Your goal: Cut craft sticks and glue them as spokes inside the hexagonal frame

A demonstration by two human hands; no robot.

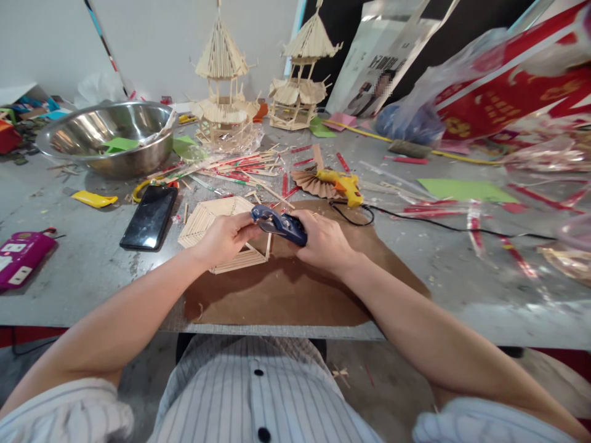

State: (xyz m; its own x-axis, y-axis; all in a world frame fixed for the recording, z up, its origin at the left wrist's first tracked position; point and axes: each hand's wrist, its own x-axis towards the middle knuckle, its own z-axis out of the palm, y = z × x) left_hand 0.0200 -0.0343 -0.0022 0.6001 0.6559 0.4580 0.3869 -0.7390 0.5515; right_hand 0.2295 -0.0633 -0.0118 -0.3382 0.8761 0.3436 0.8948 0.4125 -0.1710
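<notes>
My right hand [322, 239] is wrapped round a dark blue hand tool [289, 226] that looks like a pair of cutters, held above the brown sheet. The fingers of my left hand [227, 237] are pinched together at the tool's left end. What they grip, if anything, is too small to make out. Under and beside my left hand lies a flat many-sided panel of thin wooden sticks [203, 223]. Part of it is hidden by that hand, and its right side shows a gap between the sticks.
A brown sheet [277, 295] covers the table's front middle. A phone [150, 216] and steel bowl [152, 144] are at left. Two stick pagodas [221, 61] stand behind loose sticks [244, 166]. A yellow glue gun [346, 186] trails a black cord [443, 223] rightward.
</notes>
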